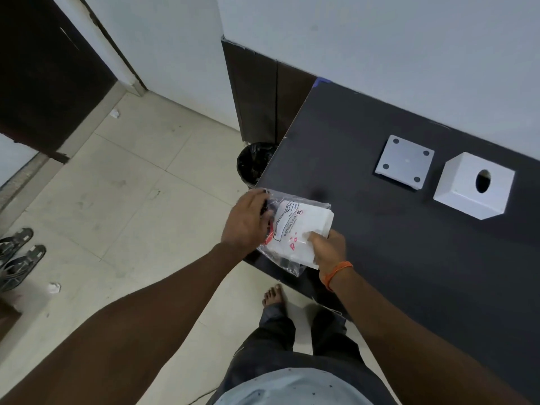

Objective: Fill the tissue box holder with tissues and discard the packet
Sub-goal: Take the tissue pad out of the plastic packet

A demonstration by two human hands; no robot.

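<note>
A clear plastic packet of white tissues point(295, 229) with printed lettering is held over the near left corner of the dark table point(394, 229). My left hand point(247, 222) grips the packet's left end, fingers curled over the plastic. My right hand point(328, 248) pinches the stack of tissues at its lower right, an orange band on the wrist. The white tissue box holder point(473, 190), with an oval hole in its top, stands on the table at the right. Its flat white base plate point(404, 163), with round pads at the corners, lies separately just left of it.
A black bin with a dark liner point(254, 163) stands on the floor against the table's left side. Crumpled bits of paper point(54, 287) lie on the pale tiled floor, and sandals point(17, 258) sit at the far left. White walls rise behind the table.
</note>
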